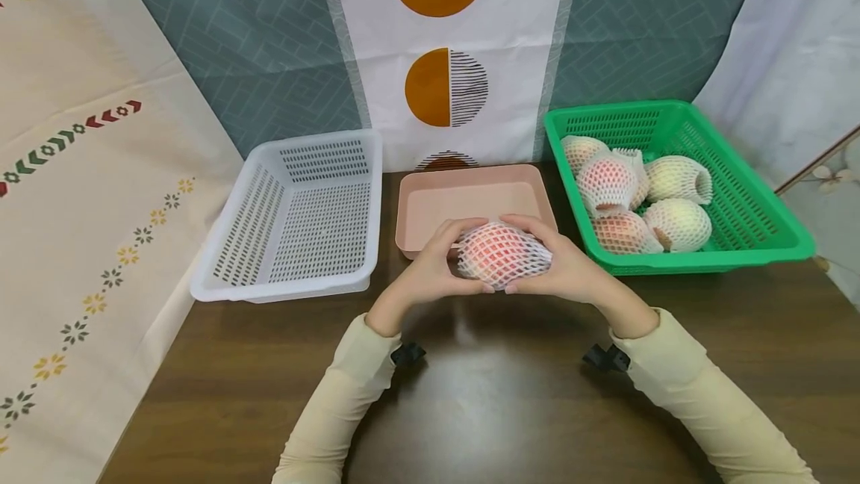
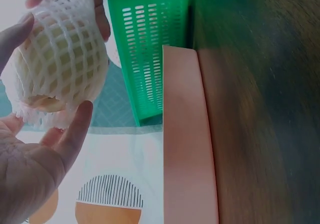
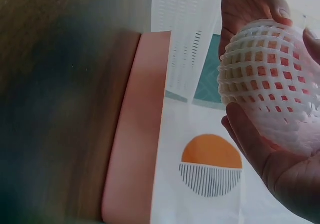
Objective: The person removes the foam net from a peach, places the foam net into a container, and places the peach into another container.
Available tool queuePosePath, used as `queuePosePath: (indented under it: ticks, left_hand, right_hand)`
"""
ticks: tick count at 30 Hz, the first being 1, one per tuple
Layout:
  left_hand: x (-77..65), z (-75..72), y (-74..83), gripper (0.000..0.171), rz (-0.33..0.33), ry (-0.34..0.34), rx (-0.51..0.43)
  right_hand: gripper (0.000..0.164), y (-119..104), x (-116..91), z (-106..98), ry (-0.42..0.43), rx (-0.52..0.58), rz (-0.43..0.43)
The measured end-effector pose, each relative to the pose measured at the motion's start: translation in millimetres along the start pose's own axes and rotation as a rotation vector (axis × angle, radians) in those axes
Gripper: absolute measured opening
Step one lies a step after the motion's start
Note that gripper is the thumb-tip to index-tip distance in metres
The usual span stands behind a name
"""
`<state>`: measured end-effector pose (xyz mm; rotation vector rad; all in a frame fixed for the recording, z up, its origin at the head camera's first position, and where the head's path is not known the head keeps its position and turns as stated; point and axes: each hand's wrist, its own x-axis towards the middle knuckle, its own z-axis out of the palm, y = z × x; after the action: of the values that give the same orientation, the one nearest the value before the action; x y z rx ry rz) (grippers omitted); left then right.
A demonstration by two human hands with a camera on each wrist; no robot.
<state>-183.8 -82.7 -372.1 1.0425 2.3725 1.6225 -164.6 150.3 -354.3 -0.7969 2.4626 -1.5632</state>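
Observation:
A round red-and-yellow fruit in a white foam net (image 1: 500, 254) is held in both hands, raised in front of the pink tray (image 1: 463, 196). My left hand (image 1: 430, 267) grips its left end, thumb below and fingers above. At the other end my right hand (image 1: 571, 267) grips it in the same way, near the gathered tip of the net. In the left wrist view, the pale side of the netted fruit (image 2: 60, 66) shows a hollow at the net's opening. The right wrist view shows its redder side under the mesh.
Several netted fruits (image 1: 608, 178) lie in a green plastic basket (image 1: 752, 200) on the right. A white slotted basket (image 1: 322, 234) stands to the left, with nothing in it. Both flank the pink tray on the dark wooden table (image 1: 269, 387), and patterned cloth (image 1: 269, 43) hangs behind.

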Motion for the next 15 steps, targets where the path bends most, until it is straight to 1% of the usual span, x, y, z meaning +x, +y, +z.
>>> queuePosePath:
  ticks: [4, 6, 12, 15]
  left_hand:
    - [0.6, -0.2, 0.1, 0.085, 0.006, 0.013, 0.028]
    - [0.5, -0.1, 0.9, 0.085, 0.002, 0.016, 0.034]
    - [-1.4, -0.9, 5.9, 0.086, -0.018, 0.032, 0.006]
    - [-1.6, -1.2, 10.4, 0.086, -0.021, 0.047, -0.006]
  right_hand:
    - [0.087, 5.4, 1.6, 4.0, 0.016, 0.001, 0.007]
    - [0.087, 7.6, 1.9, 5.5, 0.030, -0.001, -0.002]
    - [0.082, 10.5, 1.3, 7.7, 0.082, -0.017, -0.029]
    - [0.080, 11.3, 0.5, 6.8, 0.105, 0.005, -0.030]
